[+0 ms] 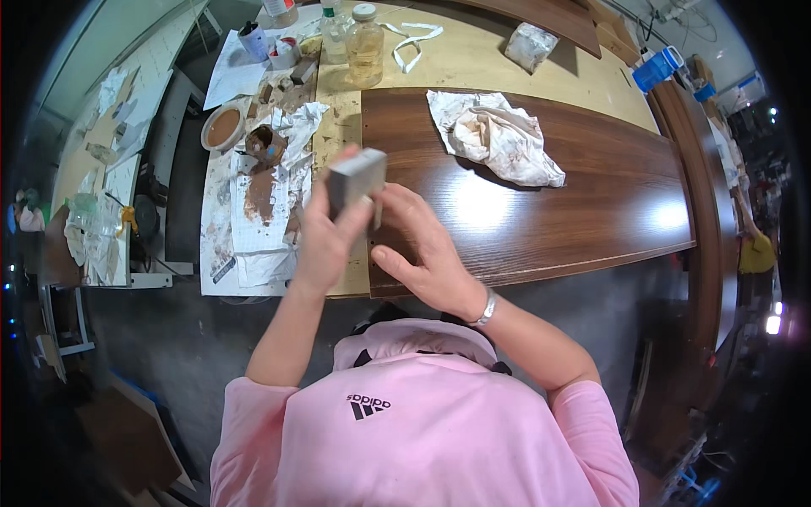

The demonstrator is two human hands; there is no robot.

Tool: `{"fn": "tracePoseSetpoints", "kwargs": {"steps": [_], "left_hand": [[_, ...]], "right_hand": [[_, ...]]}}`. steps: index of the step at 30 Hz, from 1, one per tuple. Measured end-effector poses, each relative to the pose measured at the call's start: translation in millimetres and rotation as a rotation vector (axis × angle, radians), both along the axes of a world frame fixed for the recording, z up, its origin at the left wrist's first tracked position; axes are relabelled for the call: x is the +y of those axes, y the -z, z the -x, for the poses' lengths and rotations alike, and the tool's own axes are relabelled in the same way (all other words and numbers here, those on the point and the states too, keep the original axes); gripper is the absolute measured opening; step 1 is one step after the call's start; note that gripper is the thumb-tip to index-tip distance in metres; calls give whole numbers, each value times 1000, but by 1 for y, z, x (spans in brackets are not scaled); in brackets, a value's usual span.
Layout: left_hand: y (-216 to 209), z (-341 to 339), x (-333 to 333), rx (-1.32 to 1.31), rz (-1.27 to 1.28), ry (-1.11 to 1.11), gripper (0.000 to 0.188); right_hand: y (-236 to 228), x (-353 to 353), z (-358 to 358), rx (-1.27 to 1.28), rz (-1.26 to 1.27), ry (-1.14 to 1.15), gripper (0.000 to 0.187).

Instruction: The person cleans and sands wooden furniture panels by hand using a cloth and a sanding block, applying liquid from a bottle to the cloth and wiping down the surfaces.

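My left hand [323, 245] is closed around a grey rectangular block [359, 175], raised over the left end of a dark brown wood-grain panel [591, 198]. Close beside the block is my right hand [435, 264], its thumb apart from its curved fingers. The fingertips are slightly blurred and partly overlap the block's lower edge, so whether they touch it is unclear. A crumpled, stained white cloth [494, 139] lies on the panel. To the left, brown-smeared paper [262, 228] bears a stained cup-like container [263, 145].
A round tub of brown paste [225, 127] stands at the left. Behind it are a jar of yellowish liquid [365, 51], a clear bottle [334, 34] and a dark can [253, 40]. A white strap [411, 46] and a wrapped packet [530, 46] lie at the back.
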State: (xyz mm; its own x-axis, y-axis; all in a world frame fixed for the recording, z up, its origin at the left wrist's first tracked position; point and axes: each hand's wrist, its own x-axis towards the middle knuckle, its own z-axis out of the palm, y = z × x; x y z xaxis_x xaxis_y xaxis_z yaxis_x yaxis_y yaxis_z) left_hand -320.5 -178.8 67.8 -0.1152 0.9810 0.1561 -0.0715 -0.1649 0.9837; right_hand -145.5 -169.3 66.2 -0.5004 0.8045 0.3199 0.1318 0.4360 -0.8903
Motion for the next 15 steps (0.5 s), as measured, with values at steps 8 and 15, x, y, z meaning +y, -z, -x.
{"fn": "tracePoseSetpoints", "kwargs": {"steps": [8,15], "left_hand": [[88,82,98,403,28,-399,63],[68,120,42,600,39,-434,28]], "right_hand": [[7,119,-69,-643,-577,564,64],[38,152,-109,-846,-318,491,48]]}}
